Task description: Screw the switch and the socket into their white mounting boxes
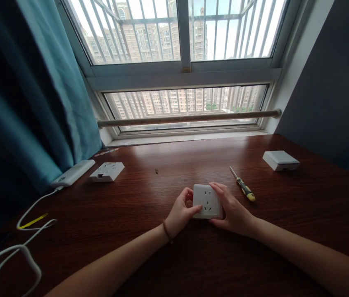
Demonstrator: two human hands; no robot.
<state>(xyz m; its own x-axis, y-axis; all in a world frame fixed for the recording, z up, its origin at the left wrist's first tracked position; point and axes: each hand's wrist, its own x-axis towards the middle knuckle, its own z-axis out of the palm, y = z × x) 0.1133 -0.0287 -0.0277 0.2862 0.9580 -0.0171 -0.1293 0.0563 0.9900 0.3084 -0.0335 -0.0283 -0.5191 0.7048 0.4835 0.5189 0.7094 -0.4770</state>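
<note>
Holding a white wall socket between the left hand and the right hand, over a dark red-brown wooden table; cannot tell whether touching its surface. Facing up, with slots in view. Clamped at the left side by the left hand, with thumb across the front near the lower corner and fingers mostly out of sight behind. Gripped from the opposite side by the right hand, with fingers at the upper corner and thumb by the lower edge. Looks like hard moulded plastic: probably light, stiff and somewhat slippery, unlikely to bend, but perhaps apt to chip or crack if dropped. Best taken by both side edges, clear of the slots, with gentle, even pressure. Beyond the right hand, slightly to its right, find a screwdriver with a yellow-and-dark handle. Ahead and left of the left hand, find tiny pieces, likely screws. Farther left of that hand, notice a white box; well right of the right hand, a second box.
</note>
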